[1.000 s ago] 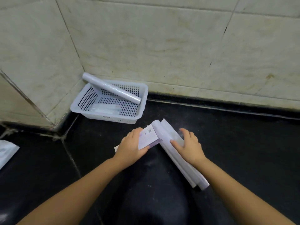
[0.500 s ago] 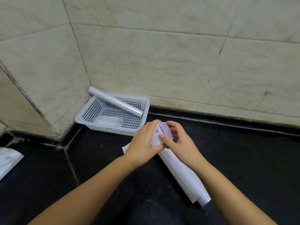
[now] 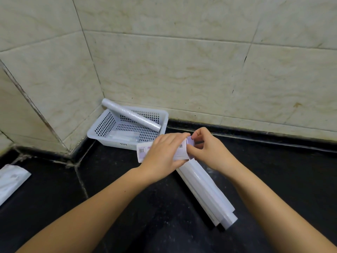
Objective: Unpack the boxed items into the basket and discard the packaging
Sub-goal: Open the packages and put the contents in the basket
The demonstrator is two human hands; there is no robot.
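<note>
A white perforated basket [image 3: 107,137] sits in the tiled corner. One white roll [image 3: 131,116] leans across its rim, and a flat clear packet lies inside. My left hand [image 3: 164,154] grips a folded piece of white and lilac box packaging [image 3: 180,150] with printed codes. My right hand [image 3: 209,152] pinches the lilac end flap of the same packaging. Beneath the hands, a long white roll [image 3: 206,190] with flattened white card lies diagonally on the black counter [image 3: 291,179], its far end under the packaging.
A white flat packet [image 3: 11,181] lies at the left edge of the counter. Cream tiled walls [image 3: 182,70] close the back and left. A tiled ledge juts in on the left beside the basket.
Both hands have moved up toward the basket and come together on the packaging. The packaging, first spread open along the roll, is now folded over at its top end.
</note>
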